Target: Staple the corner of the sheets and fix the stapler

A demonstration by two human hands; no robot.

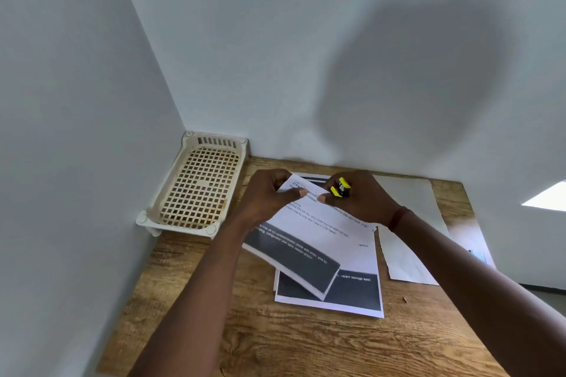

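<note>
Just right of the cream basket tray [197, 184], the left hand [266, 196] pinches the top edge of a printed paper stack [309, 236] lifted off the wooden table [275, 343]. The right hand [361, 199] grips what looks like a yellow-and-black stapler [340, 187]. Squaring the sheets' corner before pressing would help; both wrists bend inward.

Both hands [309, 197] pinching a printed paper stack [301, 242], yellow-black clip [340, 187] in the right.
</note>
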